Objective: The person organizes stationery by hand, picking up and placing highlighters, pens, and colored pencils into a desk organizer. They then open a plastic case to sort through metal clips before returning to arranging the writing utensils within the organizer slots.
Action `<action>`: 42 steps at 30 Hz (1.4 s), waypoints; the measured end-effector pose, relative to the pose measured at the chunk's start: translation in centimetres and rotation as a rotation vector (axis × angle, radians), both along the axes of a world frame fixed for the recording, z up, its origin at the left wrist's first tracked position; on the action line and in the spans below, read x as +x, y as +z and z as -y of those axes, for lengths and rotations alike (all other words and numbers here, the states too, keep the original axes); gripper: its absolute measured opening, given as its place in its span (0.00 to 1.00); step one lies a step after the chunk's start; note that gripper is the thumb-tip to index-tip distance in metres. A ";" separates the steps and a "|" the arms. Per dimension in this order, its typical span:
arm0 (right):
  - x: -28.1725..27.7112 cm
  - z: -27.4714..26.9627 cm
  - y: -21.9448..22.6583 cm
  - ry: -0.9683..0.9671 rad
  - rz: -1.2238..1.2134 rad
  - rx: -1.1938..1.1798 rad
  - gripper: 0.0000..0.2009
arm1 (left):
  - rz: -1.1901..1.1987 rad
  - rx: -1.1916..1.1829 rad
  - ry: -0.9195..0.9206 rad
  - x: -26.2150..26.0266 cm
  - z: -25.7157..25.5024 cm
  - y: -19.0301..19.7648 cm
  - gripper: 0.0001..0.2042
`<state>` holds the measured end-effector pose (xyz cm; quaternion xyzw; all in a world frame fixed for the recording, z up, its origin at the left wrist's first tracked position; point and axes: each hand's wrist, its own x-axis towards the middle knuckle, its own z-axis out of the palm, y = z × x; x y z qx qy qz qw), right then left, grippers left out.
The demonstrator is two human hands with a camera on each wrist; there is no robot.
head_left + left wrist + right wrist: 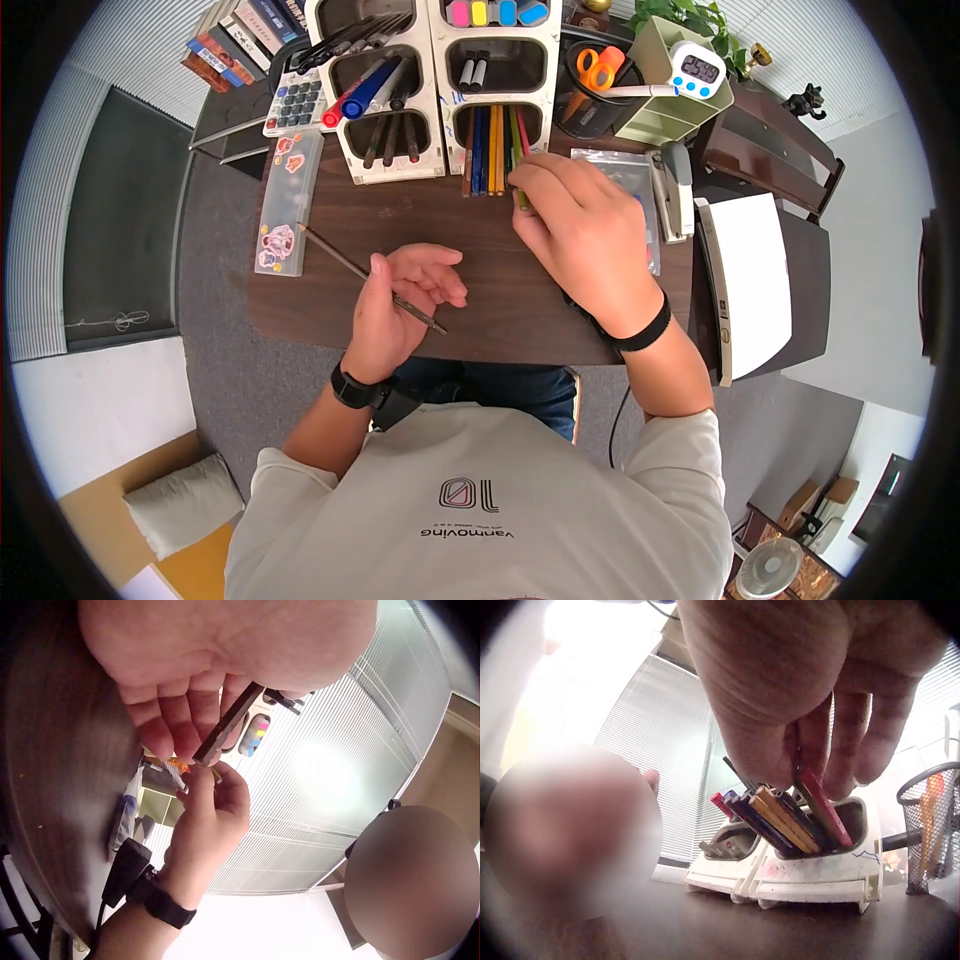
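In the head view my left hand (392,305) is turned palm up above the table's front part. A dark brown pencil (345,262) lies across it, held at the thumb, its other fingers loosely bent. The left wrist view shows this pencil (231,724) crossing below the palm. My right hand (585,235) reaches to the lower right compartment of the white organizer (548,85) and pinches a green pencil (523,202) between thumb and fingertips. Beside it, blue and yellow pencils (495,150) stick out of that compartment. A red pencil (831,814) leans under the right fingers.
Markers (372,92) and dark pencils fill the organizer's left compartments. A clear stickered case (290,205) lies left. Right are a mesh pen cup (590,115) with orange scissors, a stapler (675,190), a plastic bag (640,175), a timer (697,72) and a paper-covered stand (750,280).
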<state>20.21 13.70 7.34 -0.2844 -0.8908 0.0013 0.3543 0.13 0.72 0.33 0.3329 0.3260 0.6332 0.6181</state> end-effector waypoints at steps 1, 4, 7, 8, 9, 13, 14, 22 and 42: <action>0.1 0.0 0.2 -0.006 -0.006 0.011 0.16 | -0.006 0.003 -0.003 0.0 0.0 0.0 0.38; 0.4 0.1 0.5 -0.019 0.004 0.000 0.15 | 0.008 0.004 -0.005 0.1 0.0 0.1 0.38; 0.4 -0.1 0.6 0.001 -0.008 -0.012 0.14 | 0.000 0.004 -0.006 0.0 0.0 0.1 0.38; 0.4 -0.2 0.4 0.001 -0.009 -0.013 0.14 | 0.000 0.003 -0.007 0.1 0.0 0.1 0.38; 0.2 -0.4 0.0 0.026 -0.035 -0.054 0.14 | -0.002 0.002 -0.006 0.1 0.0 0.0 0.38; -0.1 -0.4 -0.3 0.041 -0.069 -0.122 0.16 | 0.008 -0.008 -0.001 0.1 -0.1 0.2 0.38; -0.1 -0.5 -0.4 0.042 -0.069 -0.122 0.16 | 0.008 -0.008 -0.001 0.1 -0.1 0.1 0.38; 0.1 -0.5 -0.4 0.039 -0.086 -0.317 0.20 | 0.008 -0.014 0.009 0.2 -0.1 0.0 0.38; 0.4 -0.1 0.4 0.233 -0.164 -0.034 0.16 | 0.004 0.009 0.042 0.4 -0.3 0.8 0.38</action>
